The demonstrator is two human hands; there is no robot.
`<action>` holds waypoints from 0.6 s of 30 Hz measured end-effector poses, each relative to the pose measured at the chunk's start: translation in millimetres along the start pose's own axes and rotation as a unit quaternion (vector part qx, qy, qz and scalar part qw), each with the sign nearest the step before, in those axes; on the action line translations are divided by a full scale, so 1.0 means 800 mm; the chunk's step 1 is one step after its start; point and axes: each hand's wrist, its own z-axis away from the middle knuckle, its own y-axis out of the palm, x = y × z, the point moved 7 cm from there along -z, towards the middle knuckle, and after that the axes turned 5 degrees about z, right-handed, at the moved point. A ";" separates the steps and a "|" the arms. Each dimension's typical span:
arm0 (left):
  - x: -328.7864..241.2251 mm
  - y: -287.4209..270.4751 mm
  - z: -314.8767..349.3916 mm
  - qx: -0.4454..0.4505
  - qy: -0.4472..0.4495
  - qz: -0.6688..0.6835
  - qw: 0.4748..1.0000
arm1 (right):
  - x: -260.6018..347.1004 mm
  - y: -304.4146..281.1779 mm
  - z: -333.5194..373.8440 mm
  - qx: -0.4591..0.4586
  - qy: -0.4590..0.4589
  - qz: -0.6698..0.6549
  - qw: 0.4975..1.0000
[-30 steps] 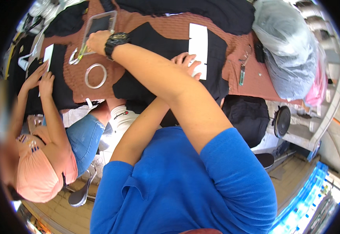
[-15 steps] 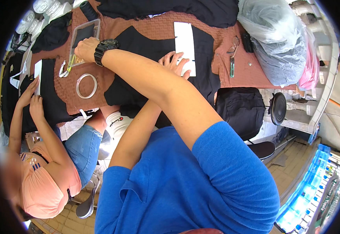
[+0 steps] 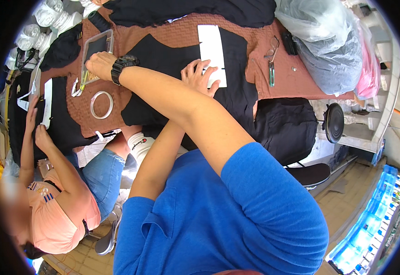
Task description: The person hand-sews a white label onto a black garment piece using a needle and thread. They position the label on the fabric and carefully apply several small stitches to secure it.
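Observation:
My left hand (image 3: pixel 201 78) lies with fingers spread on the lower end of a white card strip (image 3: pixel 213 50). Under the strip is a black fabric piece (image 3: pixel 181 52), spread on the table. My right arm, with a black watch at the wrist, crosses over the left one. At its end my right hand (image 3: pixel 101 65) reaches into a clear plastic box (image 3: pixel 111 39) holding small gold-coloured pieces. Its fingers are bent and drawn together; their tips are hidden, so what they hold cannot be made out.
A clear ring-shaped roll (image 3: pixel 101 105) lies on the brown cloth (image 3: pixel 117 98). Glasses (image 3: pixel 272 49) and a green-handled tool (image 3: pixel 271 74) lie at right, beside plastic bags (image 3: pixel 324 50). At left, a co-worker's hands (image 3: pixel 37 126) work at a white strip (image 3: pixel 47 103) on black fabric.
My right hand stays at the box and my left hand on the white card. The view has shifted slightly. The co-worker's far hand has come off the white strip.

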 end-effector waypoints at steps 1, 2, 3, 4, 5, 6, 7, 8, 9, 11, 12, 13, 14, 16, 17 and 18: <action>-0.001 0.000 0.000 -0.001 0.002 -0.001 1.000 | 0.002 -0.011 0.004 -0.021 0.008 -0.008 1.000; -0.002 0.001 0.000 -0.002 0.005 -0.002 1.000 | 0.002 -0.022 0.009 -0.042 0.018 -0.016 0.999; -0.003 0.003 -0.001 -0.003 0.009 -0.001 1.000 | 0.000 -0.037 0.015 -0.078 0.023 -0.067 0.994; 0.001 0.000 0.002 -0.009 0.004 -0.006 1.000 | 0.009 -0.051 0.021 -0.109 0.019 -0.126 0.986; -0.004 0.003 -0.001 -0.010 0.012 -0.001 1.000 | 0.002 -0.075 0.034 -0.144 0.026 -0.171 0.974; -0.008 0.007 -0.004 -0.002 0.019 0.004 1.000 | -0.006 -0.098 0.050 -0.165 0.034 -0.205 0.964; -0.002 0.007 -0.001 -0.002 0.012 -0.002 1.000 | 0.002 -0.121 0.067 -0.180 0.031 -0.253 0.950; 0.001 0.007 -0.001 0.000 0.007 -0.004 1.000 | 0.004 -0.146 0.088 -0.195 0.031 -0.296 0.934; 0.005 0.005 0.003 -0.013 0.005 -0.013 1.000 | 0.004 -0.162 0.111 -0.179 0.055 -0.322 0.928; 0.010 0.012 0.004 -0.031 0.014 -0.022 0.999 | -0.019 -0.191 0.165 -0.144 0.152 -0.402 0.892; 0.018 0.019 0.006 -0.038 0.027 -0.044 0.998 | -0.029 -0.195 0.194 -0.115 0.215 -0.460 0.854; 0.013 0.014 0.008 -0.055 0.046 0.003 0.997 | -0.045 -0.206 0.225 -0.156 0.240 -0.468 0.836; 0.013 0.004 0.014 -0.084 0.054 0.045 0.994 | -0.053 -0.208 0.252 -0.184 0.257 -0.479 0.819; 0.002 0.012 0.001 -0.008 0.011 -0.001 1.000 | -0.093 -0.229 0.321 -0.185 0.334 -0.449 0.808; -0.003 0.007 -0.002 0.028 -0.013 -0.034 0.999 | -0.107 -0.234 0.350 -0.196 0.352 -0.462 0.790; -0.006 0.005 -0.003 0.029 -0.005 -0.043 0.999 | -0.120 -0.238 0.376 -0.208 0.370 -0.473 0.773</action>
